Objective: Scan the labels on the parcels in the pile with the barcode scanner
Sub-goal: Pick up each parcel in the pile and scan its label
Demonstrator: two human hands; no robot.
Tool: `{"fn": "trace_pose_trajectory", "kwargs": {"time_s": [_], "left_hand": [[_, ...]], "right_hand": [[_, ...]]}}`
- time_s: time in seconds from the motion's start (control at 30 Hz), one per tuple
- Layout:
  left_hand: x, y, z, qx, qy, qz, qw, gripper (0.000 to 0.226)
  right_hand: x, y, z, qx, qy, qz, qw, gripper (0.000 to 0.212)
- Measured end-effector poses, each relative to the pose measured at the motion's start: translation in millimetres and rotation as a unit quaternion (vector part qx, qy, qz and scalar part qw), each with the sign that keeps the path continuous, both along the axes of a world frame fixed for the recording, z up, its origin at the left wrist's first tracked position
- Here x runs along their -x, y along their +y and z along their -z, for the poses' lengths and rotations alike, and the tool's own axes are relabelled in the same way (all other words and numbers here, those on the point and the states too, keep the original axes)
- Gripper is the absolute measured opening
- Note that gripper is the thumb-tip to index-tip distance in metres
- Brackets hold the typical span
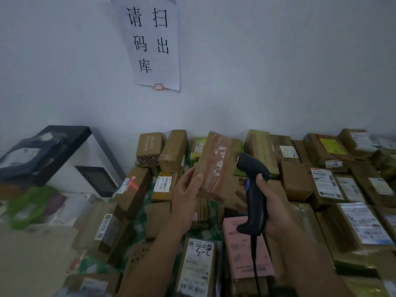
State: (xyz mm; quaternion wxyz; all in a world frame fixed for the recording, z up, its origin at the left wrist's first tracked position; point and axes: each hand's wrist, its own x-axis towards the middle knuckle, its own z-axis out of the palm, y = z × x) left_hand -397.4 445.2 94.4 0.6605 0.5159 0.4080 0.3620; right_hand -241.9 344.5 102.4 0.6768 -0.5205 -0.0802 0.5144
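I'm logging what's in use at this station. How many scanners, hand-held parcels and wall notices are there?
Barcode scanner, in the right hand: 1
Parcel, in the left hand: 1
Paper notice: 1
Total: 3

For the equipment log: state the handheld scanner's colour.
The barcode scanner is black with a blue trigger; the head view shows it best.

scanner point(256, 196): 1 | hands point(185, 202) point(276, 213): 2 | held parcel point(214, 163): 1 | wall notice point(150, 39): 1 | piled parcels point(199, 266): over twenty
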Motion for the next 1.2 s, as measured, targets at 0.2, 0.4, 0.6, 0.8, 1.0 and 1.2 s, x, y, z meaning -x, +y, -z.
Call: {"fn": "trace_pose_trajectory", "kwargs": {"time_s": [0.2, 0.4, 0.6, 0.8, 1.0, 1.2], "left_hand": [[16.3, -13.8, -14.2, -0.038, 0.073, 0.051, 0.995, 0.030], [19.1, -23.8, -26.7, -0.084, 0.126, 0.117, 0.981, 0.039], [33.3, -17.6, -17.7, 0.023, 0.074, 0.094, 0.993, 0.061], [45.3, -12.9, -19.4, -0.026, 0.097, -0.017, 0.995, 0.072], [68.3, 12.9, -3.0, -0.068, 0.114, -0.093, 0.987, 0.072], [78.4, 25.4, 12.7, -0.067, 0.150, -0.122, 0.979, 0.079]], "right_hand": [[11.5, -22.4, -15.3, -0.069, -0.041, -0.006, 0.997, 0.047], [21.1, -35.4, -29.1, -0.060, -0.133, -0.016, 0.989, 0.045], [27.7, -39.0, -41.7, -0.005, -0.247, -0.063, 0.967, 0.034], [24.8, -36.1, -46.4, 0.050, -0.347, -0.108, 0.930, 0.018], [23.1, -42.9, -42.2, 0.079, -0.390, -0.174, 0.901, 0.034], [27.9, -46.1, -46.3, 0.101, -0.397, -0.221, 0.885, 0.034]]}}
